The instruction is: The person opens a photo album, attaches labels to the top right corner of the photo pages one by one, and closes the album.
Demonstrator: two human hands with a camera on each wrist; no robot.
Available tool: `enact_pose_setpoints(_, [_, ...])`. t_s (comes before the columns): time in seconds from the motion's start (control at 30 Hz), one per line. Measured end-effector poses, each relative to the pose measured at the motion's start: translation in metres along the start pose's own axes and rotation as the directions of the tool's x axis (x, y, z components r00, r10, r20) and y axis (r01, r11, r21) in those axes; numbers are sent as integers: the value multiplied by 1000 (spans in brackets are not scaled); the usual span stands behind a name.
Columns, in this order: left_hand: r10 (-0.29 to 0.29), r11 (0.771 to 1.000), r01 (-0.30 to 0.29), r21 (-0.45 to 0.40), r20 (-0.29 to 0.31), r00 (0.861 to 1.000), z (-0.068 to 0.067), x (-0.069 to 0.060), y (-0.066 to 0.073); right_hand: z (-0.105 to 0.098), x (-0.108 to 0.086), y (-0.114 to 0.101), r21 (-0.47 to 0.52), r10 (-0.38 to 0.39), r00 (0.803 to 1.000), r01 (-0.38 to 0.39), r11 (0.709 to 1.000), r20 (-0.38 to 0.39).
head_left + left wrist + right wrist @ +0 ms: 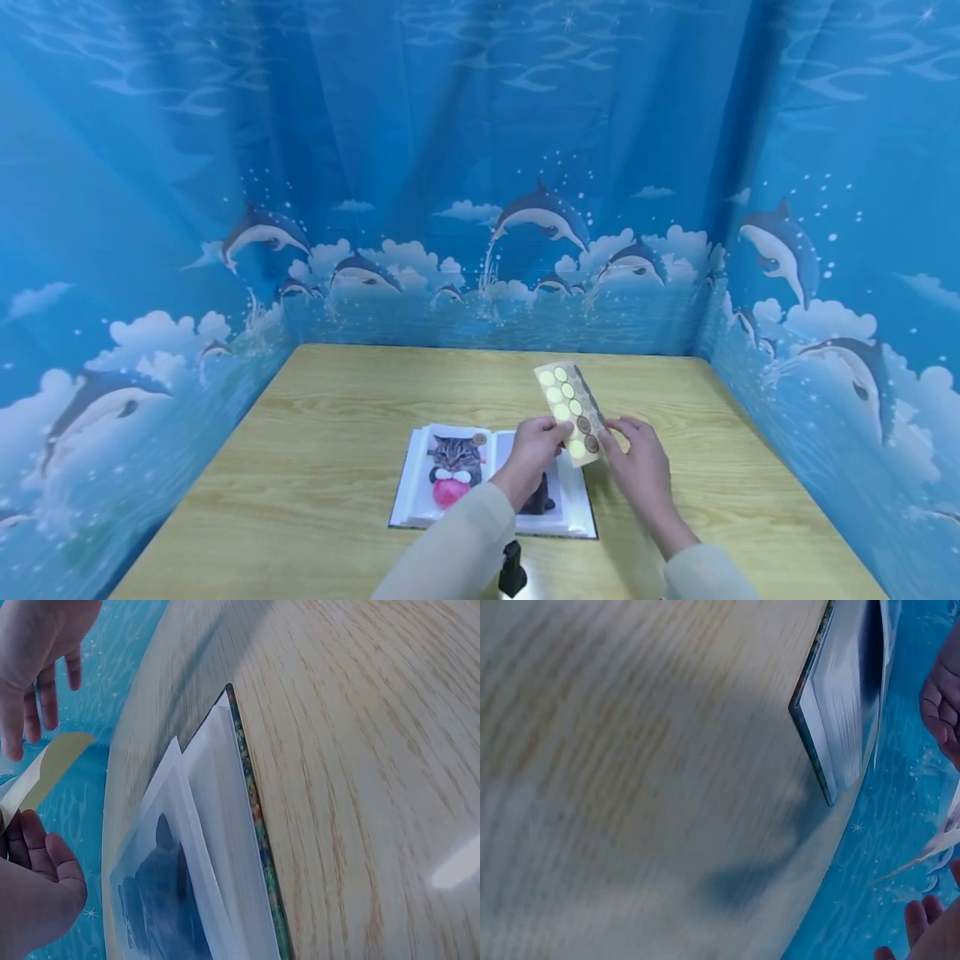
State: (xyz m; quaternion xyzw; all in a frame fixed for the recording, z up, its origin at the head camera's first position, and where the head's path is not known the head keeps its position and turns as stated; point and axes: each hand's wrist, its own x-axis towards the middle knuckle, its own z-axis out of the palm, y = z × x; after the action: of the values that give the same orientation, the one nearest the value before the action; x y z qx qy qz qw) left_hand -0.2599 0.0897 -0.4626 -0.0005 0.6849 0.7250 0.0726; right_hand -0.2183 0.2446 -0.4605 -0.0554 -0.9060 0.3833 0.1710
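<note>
My left hand (pixel 531 454) pinches a sheet of round stickers (pixel 561 392) between thumb and fingers, tilted above the album. Pale yellow circles and a few brown ones show on it. Close to the sheet's lower right edge is my right hand (pixel 642 468), its fingers fairly straight; in the left wrist view this hand (pixel 37 667) appears apart from the sheet (pixel 49 769). Below lies an open photo album (pixel 420 500). Its left page has a tabby cat picture (pixel 456 457) with a round brown sticker (pixel 479 439) at the top corner. My left arm partly hides the right page's dark animal picture (pixel 165 900).
The album rests on a wood-grain table (pixel 330 450). Blue curtains (pixel 465 108) printed with dolphins and clouds stand round the back and sides. A small black object (pixel 512 571) is at the front, beside my left sleeve.
</note>
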Motion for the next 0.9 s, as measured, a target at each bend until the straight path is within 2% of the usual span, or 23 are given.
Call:
enact_pose_setpoints(0.13, [-5,1000,5,8,23,1000,-2,0,0,8,2,-5,-114,-147,989,144,983,-21])
enact_pose_setpoints(0.3, [-12,999,11,38,38,999,-7,0,-2,12,0,-10,-147,-226,974,219,965,-29])
enact_pose_setpoints(0.47, [-30,999,28,47,42,999,-9,0,-3,15,-1,-13,-151,-238,971,230,962,-37])
enact_pose_setpoints(0.7, [-64,997,61,51,63,996,-10,0,-2,18,-2,-16,-127,-201,979,197,972,-20])
enact_pose_setpoints(0.9, [-35,998,30,59,83,996,-10,0,-3,21,-3,-17,-98,-168,986,166,981,-14])
